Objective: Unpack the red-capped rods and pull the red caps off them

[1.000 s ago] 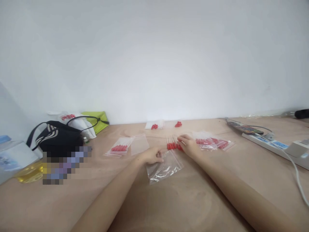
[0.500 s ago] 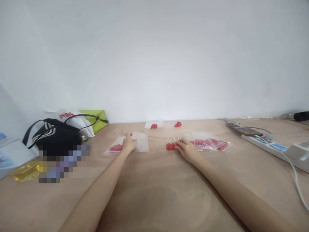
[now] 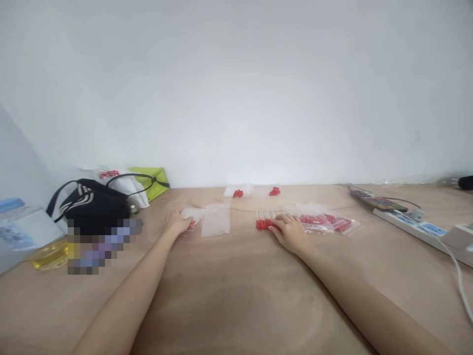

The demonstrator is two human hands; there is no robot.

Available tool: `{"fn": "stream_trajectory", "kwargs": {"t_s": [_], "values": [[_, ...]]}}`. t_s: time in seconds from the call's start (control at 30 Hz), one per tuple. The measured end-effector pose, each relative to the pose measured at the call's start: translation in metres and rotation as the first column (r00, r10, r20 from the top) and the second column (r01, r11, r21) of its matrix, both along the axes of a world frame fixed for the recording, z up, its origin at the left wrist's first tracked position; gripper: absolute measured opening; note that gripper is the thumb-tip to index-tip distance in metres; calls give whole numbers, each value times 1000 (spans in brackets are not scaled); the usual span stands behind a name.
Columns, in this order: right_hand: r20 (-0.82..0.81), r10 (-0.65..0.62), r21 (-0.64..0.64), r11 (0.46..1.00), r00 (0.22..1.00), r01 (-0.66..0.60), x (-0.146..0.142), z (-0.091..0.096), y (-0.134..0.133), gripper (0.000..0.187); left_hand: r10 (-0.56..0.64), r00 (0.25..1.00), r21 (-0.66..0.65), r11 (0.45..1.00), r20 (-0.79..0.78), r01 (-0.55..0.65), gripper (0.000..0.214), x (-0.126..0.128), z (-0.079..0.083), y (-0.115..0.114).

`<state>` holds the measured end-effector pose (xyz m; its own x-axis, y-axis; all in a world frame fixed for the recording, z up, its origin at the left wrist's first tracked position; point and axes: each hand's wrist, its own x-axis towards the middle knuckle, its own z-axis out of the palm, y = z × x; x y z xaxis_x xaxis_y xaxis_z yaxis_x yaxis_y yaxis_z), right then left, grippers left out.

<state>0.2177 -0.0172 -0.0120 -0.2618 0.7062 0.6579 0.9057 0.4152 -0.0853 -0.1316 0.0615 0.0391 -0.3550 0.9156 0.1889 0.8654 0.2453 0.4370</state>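
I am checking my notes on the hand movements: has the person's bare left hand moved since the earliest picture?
Yes. The bare left hand has moved leftward, nearer to the lime-green angular bag beside the plain pale wall.

You have soft, fairly bright light. The far wall (image 3: 258, 98) is palest in its middle and greyer toward the top corners. Dim shadows lie on the near table (image 3: 221, 296) beside your arms (image 3: 343, 291). The clear bag (image 3: 314, 227) at right shines a little. Big squares (image 3: 101, 249) hide a patch at left.
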Motion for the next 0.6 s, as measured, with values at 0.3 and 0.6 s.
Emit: {"fn": "stream_trajectory", "kwargs": {"t_s": [0.3, 0.6], "values": [[-21, 9, 93, 996, 1000, -7, -2, 0, -20, 21, 79, 993, -64, 994, -86, -85, 50, -17, 5, 4], [-116, 136, 9, 991, 984, -136, 10, -7, -38, 19, 27, 981, 196, 980, -192, 11, 38, -21, 27, -28]]}}
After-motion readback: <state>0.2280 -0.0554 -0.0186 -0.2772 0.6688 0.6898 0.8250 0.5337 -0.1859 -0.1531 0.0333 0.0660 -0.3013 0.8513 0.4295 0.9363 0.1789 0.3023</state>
